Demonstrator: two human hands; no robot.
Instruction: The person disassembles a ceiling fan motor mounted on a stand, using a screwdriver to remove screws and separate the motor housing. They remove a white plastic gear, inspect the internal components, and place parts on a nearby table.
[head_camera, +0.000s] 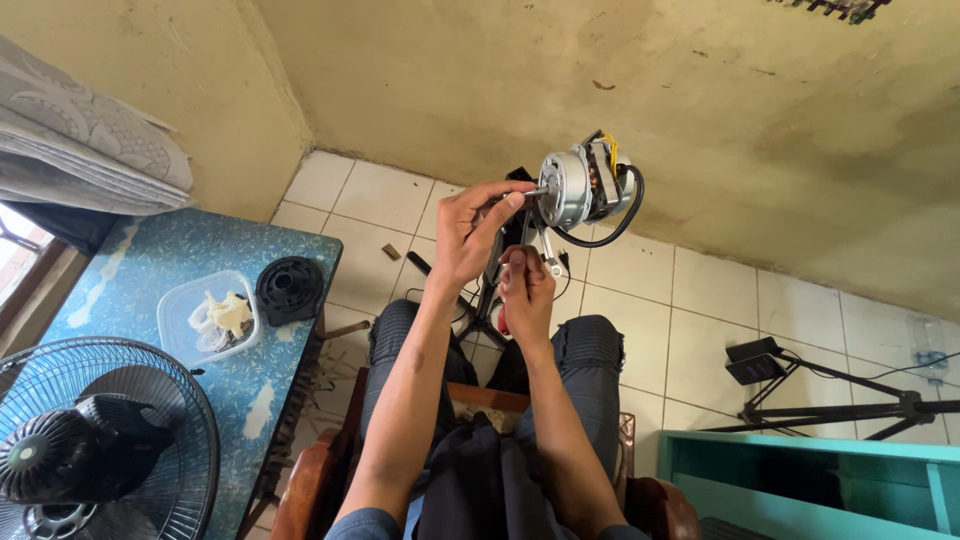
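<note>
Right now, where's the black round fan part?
In the head view, the black round part sits on the blue table at the left, just right of the clear plastic container and above the fan grille.

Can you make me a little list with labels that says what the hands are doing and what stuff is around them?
Left hand: raised, fingertips pinching the thin metal shaft at the front of the fan motor
Right hand: lower down, closed around a small tool; I cannot tell which kind
Motor: silver, round, with a black cable and yellow wires
Left of person: blue table bearing a clear plastic tub and a black round part
Bottom left: fan with wire guard
Right: black stand on the tiled floor, teal shelf
</note>
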